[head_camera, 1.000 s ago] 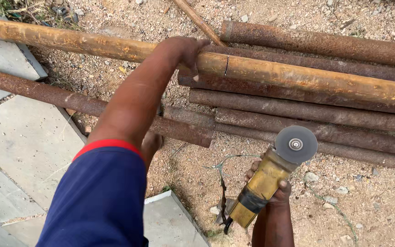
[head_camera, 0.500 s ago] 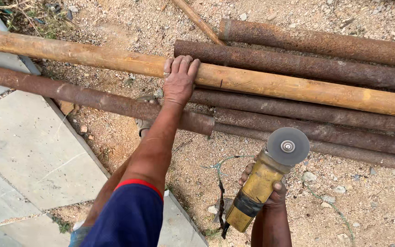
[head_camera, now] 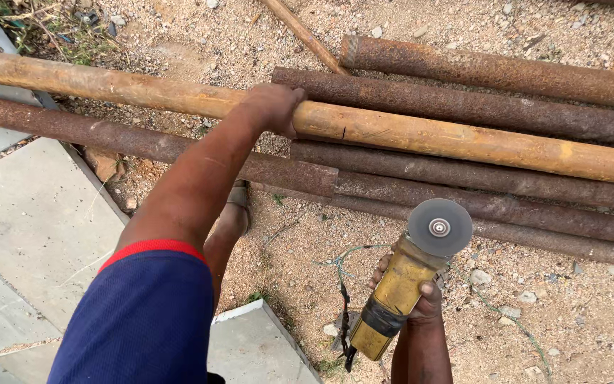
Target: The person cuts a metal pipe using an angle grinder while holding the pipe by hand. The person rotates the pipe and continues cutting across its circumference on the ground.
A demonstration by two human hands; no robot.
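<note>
- The left hand reaches out over the long orange-brown pipe, its grip closed over the top of it, palm down, fingers curled over the far side.
- That pipe lies across the whole view, resting on top of a bundle of dark rusty pipes that lie side by side on the sandy, gravelly ground.
- A thin dark line crosses the pipe just to the right of the left hand.
- The right hand has its grip wrapped round the yellow angle grinder, held low and near the body, well apart from the pipe.
- The grinder's grey disc faces upward, hanging over the ground just short of the nearest rusty pipe; whether it spins I cannot tell.
- A cable trails from the grinder's rear end across the gravel.
- A blue sleeve with a red hem covers the left upper arm.
- Grey concrete slabs lie to the left; one rusty pipe runs over their edge.
</note>
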